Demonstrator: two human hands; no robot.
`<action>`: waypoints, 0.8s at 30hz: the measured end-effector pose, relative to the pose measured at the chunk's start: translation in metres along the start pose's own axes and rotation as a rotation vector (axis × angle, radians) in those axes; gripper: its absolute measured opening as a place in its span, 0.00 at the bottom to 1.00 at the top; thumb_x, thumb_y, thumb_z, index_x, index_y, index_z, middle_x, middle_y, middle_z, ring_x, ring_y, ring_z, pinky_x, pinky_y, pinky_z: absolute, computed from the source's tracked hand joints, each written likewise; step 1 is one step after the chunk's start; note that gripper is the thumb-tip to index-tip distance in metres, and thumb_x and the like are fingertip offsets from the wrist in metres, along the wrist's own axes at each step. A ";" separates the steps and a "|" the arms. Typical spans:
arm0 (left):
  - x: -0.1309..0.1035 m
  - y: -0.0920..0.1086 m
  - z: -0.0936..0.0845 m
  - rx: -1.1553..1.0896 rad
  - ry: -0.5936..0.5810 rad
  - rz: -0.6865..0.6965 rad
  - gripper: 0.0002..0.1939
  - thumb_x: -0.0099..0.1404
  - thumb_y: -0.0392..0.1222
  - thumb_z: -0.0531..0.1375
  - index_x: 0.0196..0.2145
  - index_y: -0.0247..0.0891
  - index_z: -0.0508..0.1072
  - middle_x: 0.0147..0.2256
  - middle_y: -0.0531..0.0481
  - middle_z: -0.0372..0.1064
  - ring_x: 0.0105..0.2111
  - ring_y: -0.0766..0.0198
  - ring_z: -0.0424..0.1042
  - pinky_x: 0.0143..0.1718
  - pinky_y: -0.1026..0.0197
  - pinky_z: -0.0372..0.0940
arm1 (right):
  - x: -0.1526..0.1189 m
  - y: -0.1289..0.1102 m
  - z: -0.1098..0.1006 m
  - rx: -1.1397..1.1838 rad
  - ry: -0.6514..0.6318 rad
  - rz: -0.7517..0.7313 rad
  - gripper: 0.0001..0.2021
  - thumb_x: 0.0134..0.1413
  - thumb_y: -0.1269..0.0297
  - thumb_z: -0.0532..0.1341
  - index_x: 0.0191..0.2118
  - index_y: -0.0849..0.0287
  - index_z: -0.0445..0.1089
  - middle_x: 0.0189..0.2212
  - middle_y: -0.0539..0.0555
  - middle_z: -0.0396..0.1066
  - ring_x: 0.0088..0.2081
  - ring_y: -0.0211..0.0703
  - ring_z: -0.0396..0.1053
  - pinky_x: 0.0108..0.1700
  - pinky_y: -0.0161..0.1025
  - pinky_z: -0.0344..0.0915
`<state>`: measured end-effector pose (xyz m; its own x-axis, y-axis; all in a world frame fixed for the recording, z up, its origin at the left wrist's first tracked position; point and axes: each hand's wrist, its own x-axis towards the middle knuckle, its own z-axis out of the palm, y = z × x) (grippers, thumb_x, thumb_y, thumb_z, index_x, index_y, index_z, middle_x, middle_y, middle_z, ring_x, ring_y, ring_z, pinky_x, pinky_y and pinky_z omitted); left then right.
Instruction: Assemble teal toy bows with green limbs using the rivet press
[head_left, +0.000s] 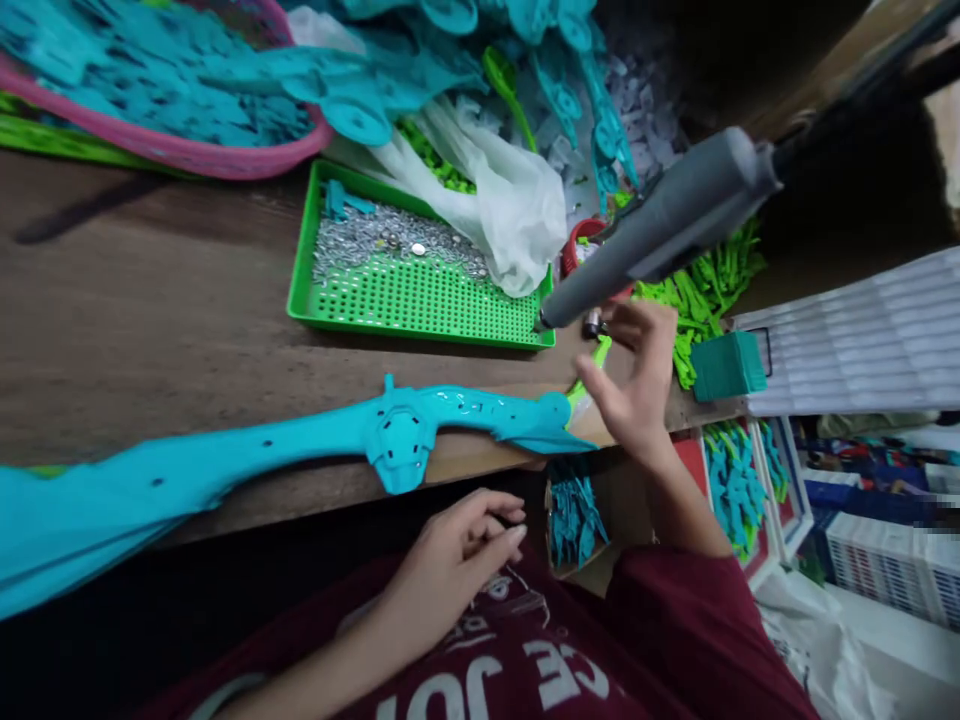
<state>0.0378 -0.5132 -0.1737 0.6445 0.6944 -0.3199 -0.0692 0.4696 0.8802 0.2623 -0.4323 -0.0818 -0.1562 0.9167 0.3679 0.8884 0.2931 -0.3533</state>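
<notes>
A long teal plastic part (300, 440) lies along the table's near edge, with a lime green piece (589, 380) at its right end. My right hand (634, 375) is raised beside that end, thumb and fingers apart, holding nothing. Just above it hangs a grey electric screwdriver (660, 220), its tip over the right corner of a green perforated tray (420, 310). Small metal screws (397, 240) fill the tray's far side. In front of my shirt, below the teal part, my left hand (469, 545) rests with fingers loosely curled and nothing seen in it.
A pink basket (225, 165) of teal parts stands at the back left. Clear plastic bags (517, 220) droop over the tray. Behind the screwdriver are a red container (577, 245) and lime green parts (720, 280). A box of teal pieces (574, 520) sits below the table edge.
</notes>
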 end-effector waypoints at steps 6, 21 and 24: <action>0.017 0.013 0.022 -0.538 0.085 -0.338 0.26 0.58 0.59 0.69 0.48 0.41 0.79 0.56 0.39 0.73 0.58 0.45 0.71 0.56 0.47 0.69 | -0.110 -0.017 -0.007 -0.209 -0.353 0.003 0.20 0.67 0.56 0.57 0.57 0.66 0.64 0.40 0.63 0.74 0.39 0.52 0.74 0.38 0.47 0.75; 0.024 0.027 0.046 -0.508 0.393 -0.491 0.29 0.55 0.55 0.72 0.52 0.45 0.76 0.56 0.47 0.74 0.60 0.48 0.69 0.62 0.42 0.65 | -0.119 0.028 -0.003 0.330 -0.327 -0.342 0.12 0.67 0.74 0.51 0.50 0.64 0.68 0.47 0.63 0.73 0.49 0.43 0.71 0.49 0.41 0.73; 0.019 0.021 0.043 -0.498 0.433 -0.452 0.29 0.52 0.51 0.73 0.51 0.45 0.77 0.53 0.47 0.77 0.53 0.50 0.75 0.57 0.46 0.70 | -0.114 0.037 0.004 0.069 -0.220 -0.356 0.12 0.70 0.72 0.51 0.52 0.65 0.68 0.46 0.63 0.72 0.44 0.43 0.71 0.41 0.39 0.74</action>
<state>0.0813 -0.5132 -0.1463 0.3460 0.4810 -0.8056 -0.2695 0.8734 0.4057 0.3111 -0.5251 -0.1401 -0.5428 0.7891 0.2875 0.7326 0.6123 -0.2973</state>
